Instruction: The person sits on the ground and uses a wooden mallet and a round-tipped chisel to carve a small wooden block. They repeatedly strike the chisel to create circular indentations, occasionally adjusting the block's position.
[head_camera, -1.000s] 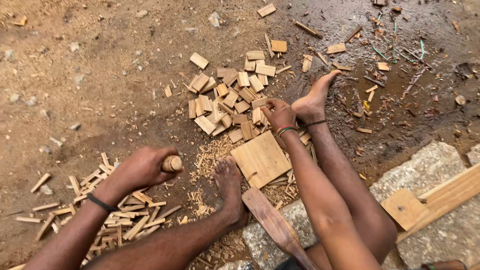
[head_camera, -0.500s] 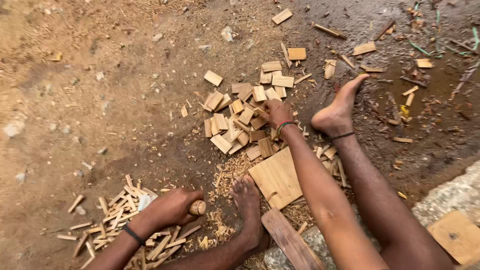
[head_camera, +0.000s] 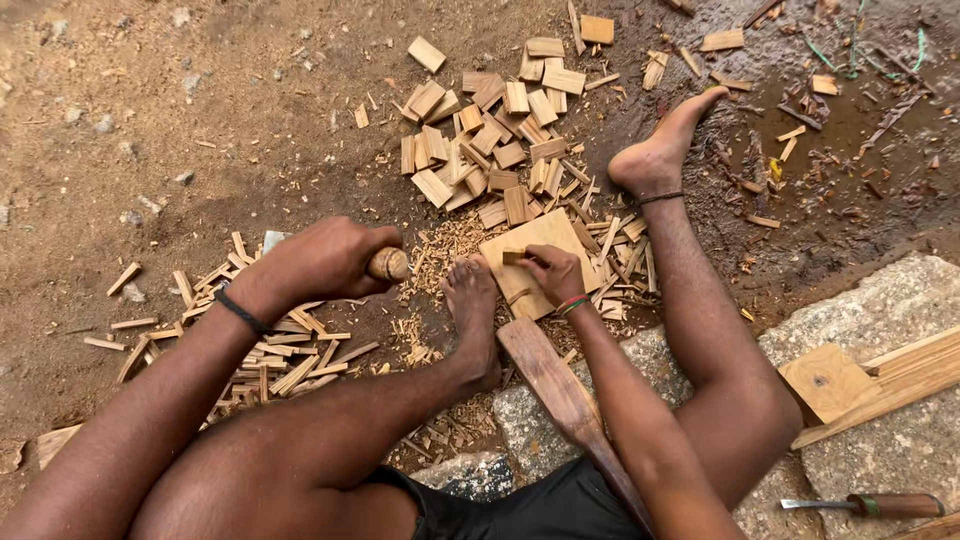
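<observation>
While the left hand (head_camera: 320, 262) grips a handle (head_camera: 388, 264), the right hand (head_camera: 552, 272) pinches a chip (head_camera: 512, 257) on the board (head_camera: 530, 262).

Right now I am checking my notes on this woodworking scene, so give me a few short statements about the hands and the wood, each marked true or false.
1. The left hand grips a tool by its round wooden handle. True.
2. The right hand holds a small wood piece on the flat wooden block. True.
3. The heap of thin wood sticks lies by the right foot. False: it lies under the left forearm, on the left side.
4. The pile of short flat wood pieces sits on the grey stone. False: it lies on the bare dirt beyond the block.
5. A tool with a wooden handle lies on the stone slab at the lower right. True.
</observation>
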